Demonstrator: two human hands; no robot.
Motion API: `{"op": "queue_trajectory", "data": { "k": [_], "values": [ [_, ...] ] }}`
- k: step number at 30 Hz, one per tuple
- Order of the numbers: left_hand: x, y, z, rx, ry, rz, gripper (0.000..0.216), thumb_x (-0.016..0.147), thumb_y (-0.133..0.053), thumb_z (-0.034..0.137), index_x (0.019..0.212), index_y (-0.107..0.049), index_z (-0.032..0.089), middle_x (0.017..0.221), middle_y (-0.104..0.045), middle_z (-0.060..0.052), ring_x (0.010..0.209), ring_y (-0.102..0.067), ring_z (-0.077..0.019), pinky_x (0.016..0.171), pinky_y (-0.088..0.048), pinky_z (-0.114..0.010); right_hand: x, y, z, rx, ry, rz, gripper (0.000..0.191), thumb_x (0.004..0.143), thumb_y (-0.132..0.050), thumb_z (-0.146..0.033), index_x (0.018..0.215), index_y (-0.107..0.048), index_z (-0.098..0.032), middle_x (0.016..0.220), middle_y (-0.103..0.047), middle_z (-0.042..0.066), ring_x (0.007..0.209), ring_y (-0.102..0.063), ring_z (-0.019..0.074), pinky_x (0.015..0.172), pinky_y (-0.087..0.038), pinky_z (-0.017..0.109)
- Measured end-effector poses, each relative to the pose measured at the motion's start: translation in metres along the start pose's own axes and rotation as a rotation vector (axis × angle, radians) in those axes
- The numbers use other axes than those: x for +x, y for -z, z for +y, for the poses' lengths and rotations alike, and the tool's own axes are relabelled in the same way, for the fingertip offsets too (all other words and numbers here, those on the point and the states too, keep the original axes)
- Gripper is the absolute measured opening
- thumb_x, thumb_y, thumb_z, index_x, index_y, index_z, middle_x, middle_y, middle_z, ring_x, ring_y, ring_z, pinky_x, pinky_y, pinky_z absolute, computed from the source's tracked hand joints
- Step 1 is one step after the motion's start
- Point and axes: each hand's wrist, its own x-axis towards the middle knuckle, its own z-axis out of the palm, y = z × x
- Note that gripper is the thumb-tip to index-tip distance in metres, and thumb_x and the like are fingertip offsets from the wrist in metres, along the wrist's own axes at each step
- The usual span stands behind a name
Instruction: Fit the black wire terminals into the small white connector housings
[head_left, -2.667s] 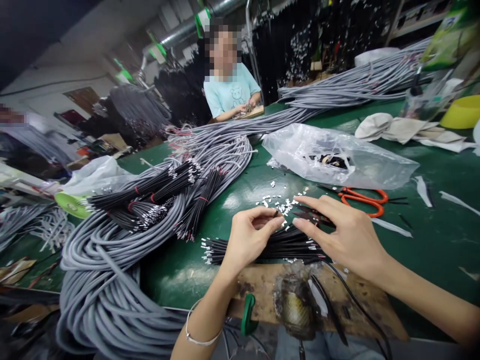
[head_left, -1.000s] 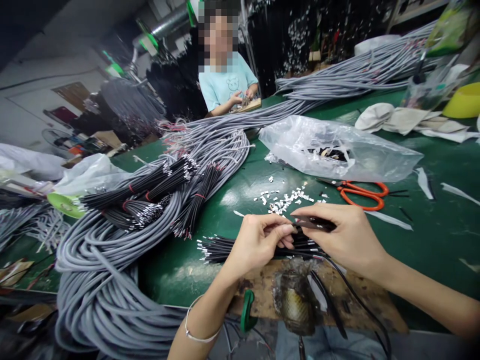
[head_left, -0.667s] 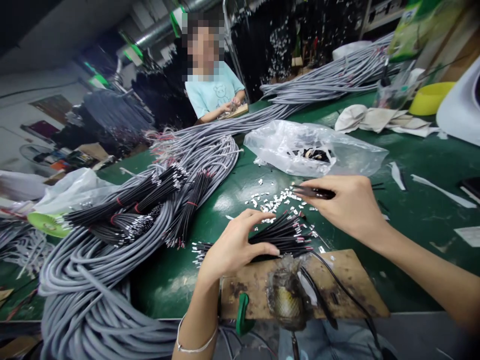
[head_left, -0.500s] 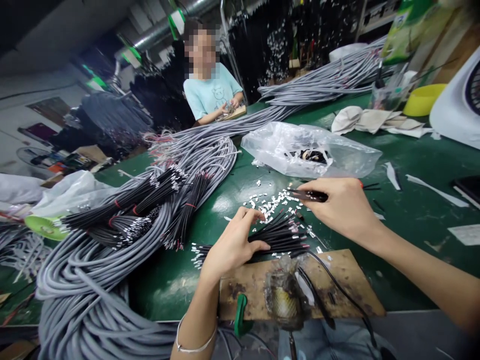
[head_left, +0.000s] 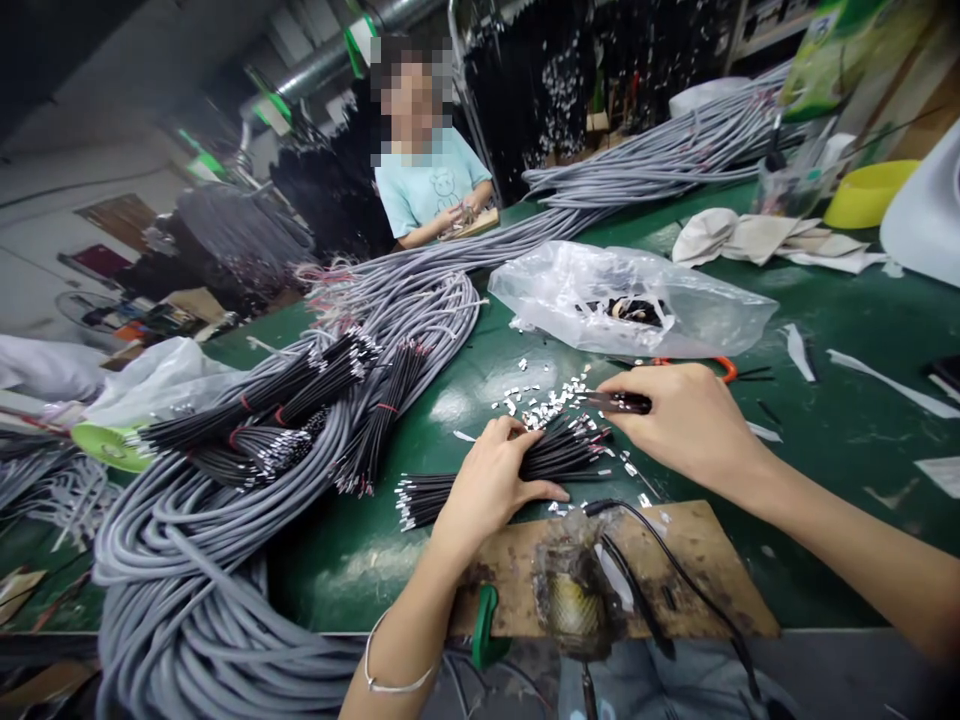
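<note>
Over the green bench (head_left: pixel 450 370), the left hand (head_left: pixel 489 465) now straddles the black wire bundle (head_left: pixel 564 455), fingers apart — seemingly freed from two-handed work; right hand (head_left: pixel 682 408) clamped on dark-handled tool (head_left: pixel 628 402).

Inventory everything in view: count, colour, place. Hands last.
Table: one, green, centre
Wires: many, black, centre
Pieces: many, white, behind wires
Bag: one, clear, behind pieces
Handle: one, orange, near bag
Cables: many, grey, left and back
Bundles: several, black, on cables
Cloth: one heap, beige, right
Bowl: one, yellow, far right
Board: one, brown, front edge
Co-worker: one, blue shirt, opposite
Tool: one, dark, in right hand
Left hand: one, on wires
Right hand: one, holding tool
</note>
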Motion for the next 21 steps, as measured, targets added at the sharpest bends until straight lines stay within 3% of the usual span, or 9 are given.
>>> {"op": "queue_trajectory", "data": {
  "k": [5,8,11,13,17,21],
  "values": [
    [0.001,-0.003,0.003,-0.070,-0.027,0.045,0.053,0.071,-0.072,0.035,0.120,-0.057,0.021,0.111,-0.057,-0.007,0.101,-0.055,-0.0230,0.090,-0.044,-0.036,-0.001,-0.001,0.001,-0.023,-0.018,-0.022,0.021,0.073,-0.056,-0.020,0.085,-0.074,-0.023,0.087,-0.073,0.003,0.082,-0.066,0.0251,0.067,-0.046,0.033],
    [0.002,-0.001,0.007,-0.165,-0.044,0.090,0.044,0.070,-0.073,0.037,0.110,-0.062,0.021,0.104,-0.060,-0.006,0.095,-0.058,-0.0210,0.086,-0.046,-0.033,-0.001,-0.001,0.001,-0.048,-0.022,-0.044,0.022,0.073,-0.056,-0.021,0.086,-0.074,-0.024,0.087,-0.073,0.003,0.082,-0.066,0.0239,0.065,-0.045,0.031],
    [0.003,-0.001,0.010,-0.200,-0.037,0.132,0.020,0.080,-0.064,0.033,0.093,-0.067,0.019,0.090,-0.062,-0.004,0.085,-0.059,-0.0174,0.079,-0.046,-0.029,-0.001,-0.001,-0.001,-0.071,-0.038,-0.073,0.022,0.073,-0.055,-0.022,0.085,-0.073,-0.024,0.085,-0.073,0.002,0.081,-0.066,0.0242,0.060,-0.042,0.030],
    [0.003,-0.002,0.009,-0.188,-0.025,0.147,0.014,0.085,-0.057,0.028,0.085,-0.067,0.018,0.084,-0.061,-0.003,0.081,-0.058,-0.0160,0.077,-0.046,-0.028,0.000,-0.001,-0.002,-0.082,-0.043,-0.082,0.022,0.073,-0.055,-0.023,0.084,-0.073,-0.024,0.083,-0.073,0.002,0.079,-0.066,0.0243,0.058,-0.041,0.030],
    [0.001,-0.003,0.004,-0.144,0.001,0.127,0.017,0.083,-0.060,0.032,0.091,-0.066,0.019,0.094,-0.060,-0.005,0.091,-0.057,-0.0198,0.085,-0.044,-0.033,0.000,-0.002,0.000,-0.089,-0.015,-0.152,0.021,0.075,-0.054,-0.024,0.086,-0.073,-0.024,0.083,-0.072,0.004,0.080,-0.065,0.0236,0.058,-0.039,0.029],
    [-0.003,0.000,-0.003,-0.116,-0.067,-0.006,0.053,0.067,-0.074,0.041,0.113,-0.056,0.023,0.113,-0.053,-0.009,0.108,-0.050,-0.0271,0.093,-0.042,-0.041,-0.001,-0.006,0.003,-0.117,0.006,-0.290,0.021,0.080,-0.051,-0.026,0.079,-0.071,-0.023,0.076,-0.070,0.007,0.070,-0.064,0.0238,0.051,-0.034,0.028]
  ]
}}
